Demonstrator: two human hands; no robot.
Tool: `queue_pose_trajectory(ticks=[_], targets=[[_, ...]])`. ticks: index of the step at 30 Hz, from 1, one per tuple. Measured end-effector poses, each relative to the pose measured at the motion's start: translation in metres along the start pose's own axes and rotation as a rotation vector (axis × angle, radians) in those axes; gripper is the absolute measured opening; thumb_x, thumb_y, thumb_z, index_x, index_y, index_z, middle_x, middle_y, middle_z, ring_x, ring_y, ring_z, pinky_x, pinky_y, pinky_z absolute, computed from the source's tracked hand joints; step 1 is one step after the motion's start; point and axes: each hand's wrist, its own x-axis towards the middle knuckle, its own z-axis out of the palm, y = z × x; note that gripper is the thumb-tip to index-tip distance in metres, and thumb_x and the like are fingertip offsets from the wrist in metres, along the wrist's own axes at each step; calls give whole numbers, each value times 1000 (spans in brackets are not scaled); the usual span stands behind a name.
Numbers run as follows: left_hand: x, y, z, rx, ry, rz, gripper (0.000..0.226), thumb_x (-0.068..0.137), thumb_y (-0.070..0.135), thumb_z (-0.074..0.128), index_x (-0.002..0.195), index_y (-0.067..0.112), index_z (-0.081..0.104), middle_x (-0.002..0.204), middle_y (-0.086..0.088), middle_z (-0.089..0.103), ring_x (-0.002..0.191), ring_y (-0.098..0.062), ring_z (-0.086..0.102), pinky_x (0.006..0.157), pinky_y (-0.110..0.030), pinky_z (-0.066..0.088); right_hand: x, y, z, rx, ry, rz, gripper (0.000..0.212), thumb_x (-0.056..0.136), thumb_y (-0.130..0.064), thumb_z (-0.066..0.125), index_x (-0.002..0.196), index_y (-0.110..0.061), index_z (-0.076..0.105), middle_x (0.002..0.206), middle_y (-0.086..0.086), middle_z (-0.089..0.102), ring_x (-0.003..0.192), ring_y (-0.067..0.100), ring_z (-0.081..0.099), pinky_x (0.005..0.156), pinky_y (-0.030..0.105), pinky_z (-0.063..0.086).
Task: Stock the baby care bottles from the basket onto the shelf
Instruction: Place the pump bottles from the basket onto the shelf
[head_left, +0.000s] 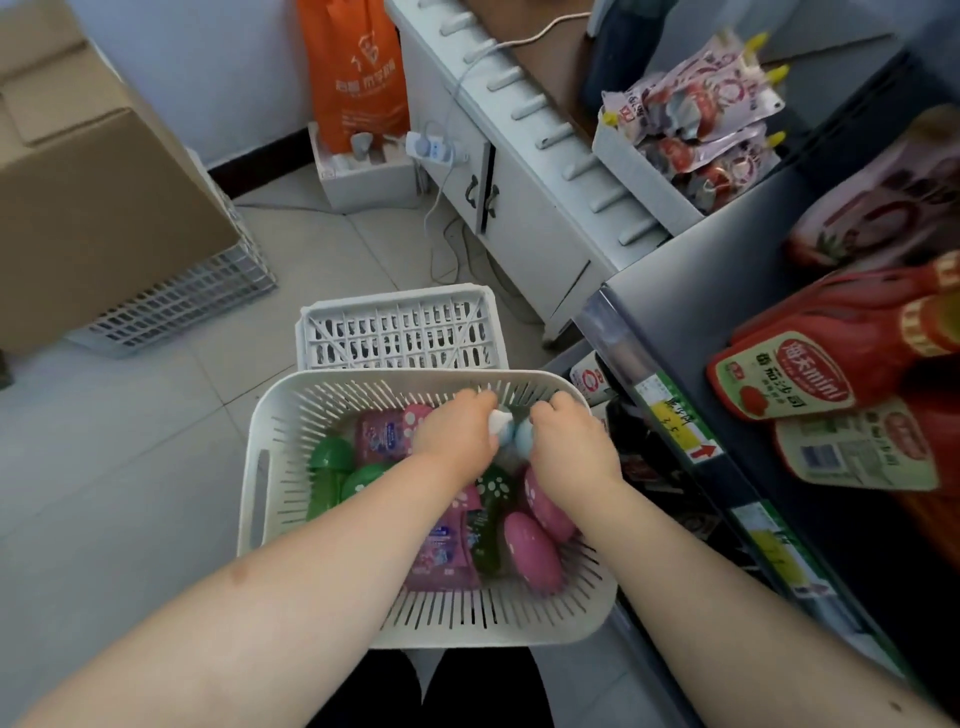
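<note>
**A:** Which bottles are you on, and where are they?

**B:** The pale blue bottles (514, 438), at the far edge of the basket (270, 400), toward its right corner. The two tops touch and point up at you. Their bodies are hidden under your hands, so I can only judge that they stand upright.

**A:** And the grips?

**B:** Your left grip (457, 434) comes at them from the left and your right grip (569, 441) from the right. Both have their fingers curled, and each seems closed round one pale top.

**A:** Which way do they go?

**B:** The shelf (701, 270) runs along your right, just beside the basket's right edge. Your right grip is nearer to it, so I'd lead with that one. Lift straight up first to clear the rim.

**A:** What else is in the basket?

**B:** Pink bottles (535, 551) lie on their sides by the near right corner, and green bottles (332, 460) sit along the left edge.

**A:** And the room?

**B:** Ketchup bottles (784, 379) already fill the shelf's near part. There's a tiled floor (130, 467), an upturned crate (400, 332) just past the basket, and a cardboard box (88, 197) well off to the left.
</note>
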Motion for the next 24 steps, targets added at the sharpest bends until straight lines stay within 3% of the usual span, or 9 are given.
queue_pose_trajectory(ticks=[7,11,15,18,24], targets=[[-47,1,-48,-181,148,34,19,81,25,66,98,22,59,104,1,58,92,-20,56,80,-38,50,-38,-2,-50,263,148,174,26,89,-20,55,113,-11,62,110,9,60,102,27,58,83,35,49],[-76,-3,-87,-236,202,70,20,82,24,67,101,25,60,93,8,62,87,-15,58,73,-30,46,-70,-13,-90,345,121,257,32,88,-23,55,120,-18,60,115,7,64,105,26,59,84,32,50],[-107,3,-131,-234,272,179,27,82,26,68,108,22,63,96,8,62,88,-13,55,70,-25,37,-121,-24,-131,410,269,244,31,84,-19,60,113,-14,68,112,5,68,109,22,59,88,28,45],[-127,17,-160,-242,296,289,21,82,26,67,103,25,64,93,9,63,86,-12,56,61,-21,36,-161,-32,-160,392,352,233,31,84,-21,60,113,-15,68,115,2,67,110,19,58,89,26,43],[-171,74,-210,-227,341,527,11,79,26,69,89,29,65,84,13,66,79,-9,58,59,-19,37,-235,-42,-209,314,503,262,33,84,-28,59,115,-23,67,113,-3,67,103,17,60,85,29,50]])
